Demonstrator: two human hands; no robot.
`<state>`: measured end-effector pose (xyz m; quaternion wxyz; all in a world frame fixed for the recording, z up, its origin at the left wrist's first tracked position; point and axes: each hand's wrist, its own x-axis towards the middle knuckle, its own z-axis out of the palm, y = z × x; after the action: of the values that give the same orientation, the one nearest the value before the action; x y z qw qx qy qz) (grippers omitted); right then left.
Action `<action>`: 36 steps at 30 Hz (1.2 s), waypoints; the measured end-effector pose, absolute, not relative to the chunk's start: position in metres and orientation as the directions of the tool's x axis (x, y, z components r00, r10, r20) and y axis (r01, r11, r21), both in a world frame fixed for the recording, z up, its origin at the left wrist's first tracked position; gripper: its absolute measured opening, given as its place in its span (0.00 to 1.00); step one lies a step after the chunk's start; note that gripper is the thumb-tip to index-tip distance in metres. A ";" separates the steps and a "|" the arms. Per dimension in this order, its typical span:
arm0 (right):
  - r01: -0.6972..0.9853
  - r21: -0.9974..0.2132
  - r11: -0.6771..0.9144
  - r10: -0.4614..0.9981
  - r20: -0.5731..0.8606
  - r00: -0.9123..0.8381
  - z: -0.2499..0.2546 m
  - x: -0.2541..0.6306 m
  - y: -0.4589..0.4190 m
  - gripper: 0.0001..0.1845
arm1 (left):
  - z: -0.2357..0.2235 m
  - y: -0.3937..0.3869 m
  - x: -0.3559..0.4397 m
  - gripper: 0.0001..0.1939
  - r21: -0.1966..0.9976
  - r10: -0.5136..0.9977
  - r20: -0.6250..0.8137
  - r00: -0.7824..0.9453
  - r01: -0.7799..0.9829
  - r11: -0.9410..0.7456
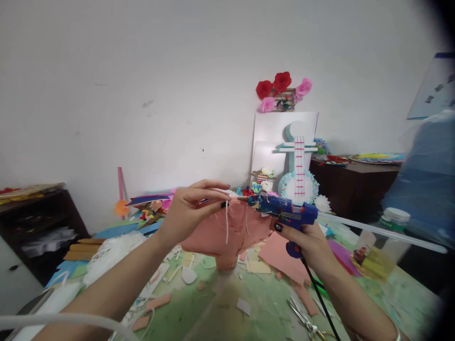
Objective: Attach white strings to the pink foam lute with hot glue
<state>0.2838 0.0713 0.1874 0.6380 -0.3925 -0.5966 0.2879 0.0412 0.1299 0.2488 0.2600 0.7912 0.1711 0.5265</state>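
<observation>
My right hand [306,240] grips a blue hot glue gun [284,212], its nozzle pointing left and a clear glue stick [384,233] poking out behind. My left hand [192,208] is raised, fingers pinched on a small piece from which a thin white strip [226,222] hangs down. The gun's tip sits right beside those fingertips. Beneath both hands lies crumpled salmon-pink sheet material [227,234] on the green table [213,308].
Scissors [305,322] lie at the near right beside the gun's black cord [318,293]. A jar of yellow liquid [378,246] stands at right. Paper scraps, coloured sheets and white netting [110,253] clutter the left. A paper guitar [298,175] and paper roses [282,87] stand by the wall.
</observation>
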 end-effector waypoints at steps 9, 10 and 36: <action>0.011 -0.874 0.485 0.866 0.482 0.129 0.192 0.276 0.070 0.17 | 0.256 0.127 0.041 0.05 0.630 0.593 0.715 0.370 0.025 -0.776; 0.002 -0.879 0.477 0.870 0.473 0.138 0.191 0.274 0.070 0.16 | 0.256 0.127 0.043 0.05 0.633 0.598 0.714 0.365 0.029 -0.774; -0.059 -0.853 0.519 0.806 0.465 0.366 0.172 0.260 0.076 0.14 | 0.270 0.133 0.051 0.04 0.694 0.667 0.653 0.360 0.069 -0.717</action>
<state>0.2595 0.0756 0.1718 0.7282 -0.3905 -0.4785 0.2969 0.0506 0.1334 0.2701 0.2913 0.7715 0.2384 0.5129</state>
